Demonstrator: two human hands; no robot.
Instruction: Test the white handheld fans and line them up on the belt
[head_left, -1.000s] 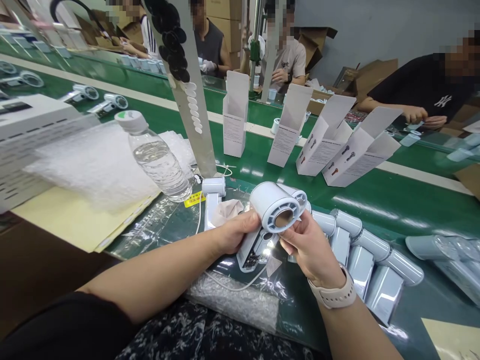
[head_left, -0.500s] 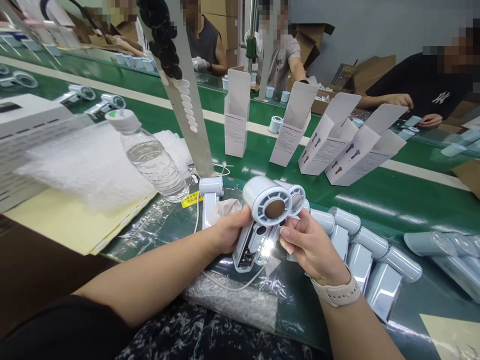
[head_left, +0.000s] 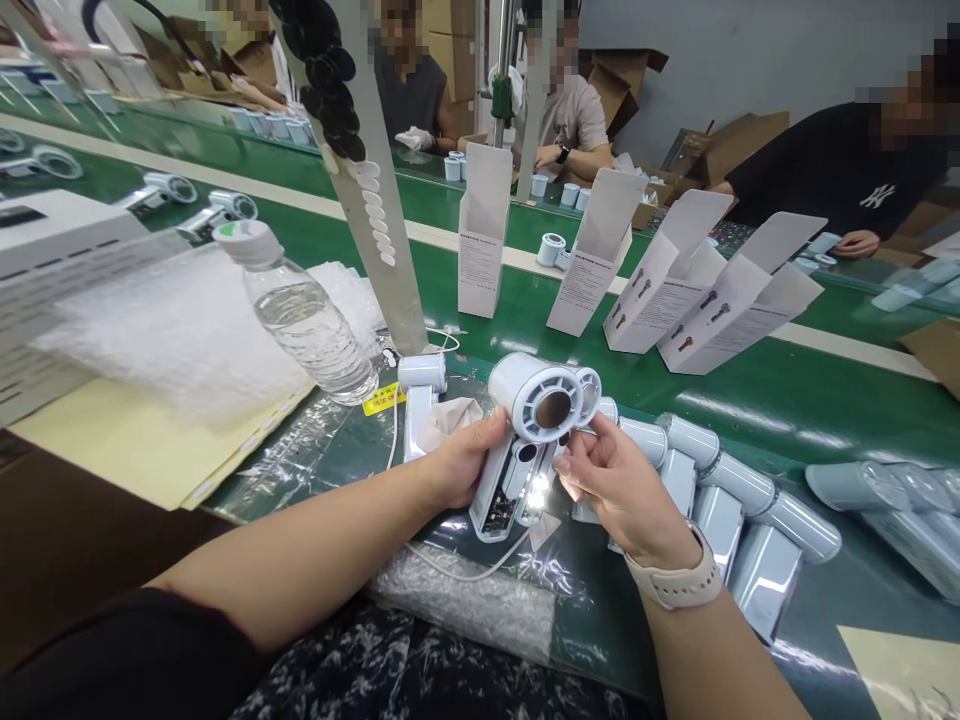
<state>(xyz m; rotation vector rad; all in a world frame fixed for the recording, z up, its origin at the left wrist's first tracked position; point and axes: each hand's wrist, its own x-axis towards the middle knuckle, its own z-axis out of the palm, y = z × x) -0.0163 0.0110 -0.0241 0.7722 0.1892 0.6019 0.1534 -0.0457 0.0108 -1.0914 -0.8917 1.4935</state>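
Observation:
My left hand is closed round a light blue handheld fan, thumb just below its round head. The fan's handle shows a dark strip with electronic parts. Behind it, partly hidden, a second light blue fan is held in my right hand, its fingers pinched near that fan's head. Both fans overlap above the bench. A white cable curves below them, beside a small clear tag. Another fan stands left of my left hand, with a crumpled beige piece next to it.
Several light blue fans lie to the right. Open white boxes stand on the green conveyor. A water bottle, plastic sheets and a slanted metal post are on the left. People work across the line.
The two fans have shifted slightly and overlap more. The white boxes have moved a little to the right along the conveyor. Across the line, people's hands have moved.

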